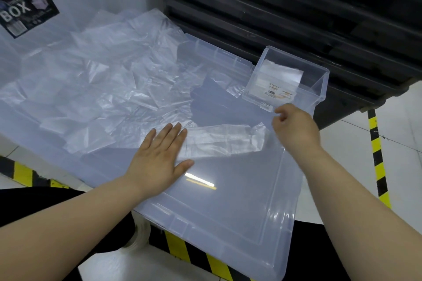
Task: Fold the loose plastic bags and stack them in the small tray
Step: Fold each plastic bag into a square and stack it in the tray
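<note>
Across most of the frame: clear lid [228, 207] as bench, translucent, w/ a light glare near the front-centre. Behind on the right: stacked black crates [296, 7]. Back left: transl. storage box [27, 7] w/ dark "BOX" label. Over the lid's left & rear half: loose plastic bags [102, 80], crumpled, overlapping. On the floor around: yellow-black tape [378, 162]. At the lid's far right corner: small tray [319, 89], clear, upright, w/ folded bags [278, 75] flat inside. In front of the tray, btwn the hands: one bag [219, 141] in a long strip on the lid. Left grip [157, 155] flat, fingers straight, pressing down on the strip's left end. Right grip [294, 125] curled, thumb & forefinger pinching the strip's right end, lifted a little, just beside the tray's front wall.
</note>
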Available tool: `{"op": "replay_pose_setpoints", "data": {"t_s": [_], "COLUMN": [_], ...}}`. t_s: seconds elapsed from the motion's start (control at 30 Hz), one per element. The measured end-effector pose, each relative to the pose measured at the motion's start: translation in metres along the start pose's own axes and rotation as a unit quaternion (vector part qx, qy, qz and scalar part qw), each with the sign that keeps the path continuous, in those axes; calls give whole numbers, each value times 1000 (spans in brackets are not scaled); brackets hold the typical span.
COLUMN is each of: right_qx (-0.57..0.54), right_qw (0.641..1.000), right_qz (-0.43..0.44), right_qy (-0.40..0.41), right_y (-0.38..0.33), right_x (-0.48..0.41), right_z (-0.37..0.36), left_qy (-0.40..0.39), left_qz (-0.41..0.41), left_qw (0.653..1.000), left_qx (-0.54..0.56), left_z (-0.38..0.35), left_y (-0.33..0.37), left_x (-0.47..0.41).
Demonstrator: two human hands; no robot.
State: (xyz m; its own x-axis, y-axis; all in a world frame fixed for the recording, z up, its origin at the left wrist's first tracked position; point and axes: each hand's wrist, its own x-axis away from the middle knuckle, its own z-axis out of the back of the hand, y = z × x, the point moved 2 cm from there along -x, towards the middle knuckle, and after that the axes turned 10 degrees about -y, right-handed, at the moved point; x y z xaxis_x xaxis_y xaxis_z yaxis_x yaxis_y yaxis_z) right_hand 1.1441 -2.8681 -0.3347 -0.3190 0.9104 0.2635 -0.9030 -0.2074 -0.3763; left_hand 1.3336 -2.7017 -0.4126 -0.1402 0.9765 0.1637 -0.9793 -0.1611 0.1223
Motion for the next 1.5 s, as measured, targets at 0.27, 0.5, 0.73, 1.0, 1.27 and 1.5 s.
{"op": "replay_pose_setpoints", "data": {"t_s": [0.27, 0.5, 0.73, 1.0, 1.27, 1.5], "right_qx": [74, 11, 38, 87, 190, 208], "right_qw": [975, 970, 985, 987, 930, 954], "right_qz": [102, 68, -70, 134, 287, 162], "right_qy": [-181, -235, -154, 25, -132, -147], "right_y": [-11, -2, 22, -24, -53, -8], "right_x": [3, -2, -13, 15, 51, 30], "right_z": [-19, -15, 9, -22, -98, -66], "left_qy": [-15, -36, -67, -94, -86, -117], "left_qz": [-6, -2, 22, 22, -3, 24], "left_qw": [999, 998, 995, 993, 996, 992], "left_qx": [38, 55, 68, 64, 19, 36], "left_z": [2, 2, 8, 11, 7, 10], "left_y": [-2, 0, 0, 4, 0, -4], "left_x": [0, 1, 2, 1, 0, 2]}}
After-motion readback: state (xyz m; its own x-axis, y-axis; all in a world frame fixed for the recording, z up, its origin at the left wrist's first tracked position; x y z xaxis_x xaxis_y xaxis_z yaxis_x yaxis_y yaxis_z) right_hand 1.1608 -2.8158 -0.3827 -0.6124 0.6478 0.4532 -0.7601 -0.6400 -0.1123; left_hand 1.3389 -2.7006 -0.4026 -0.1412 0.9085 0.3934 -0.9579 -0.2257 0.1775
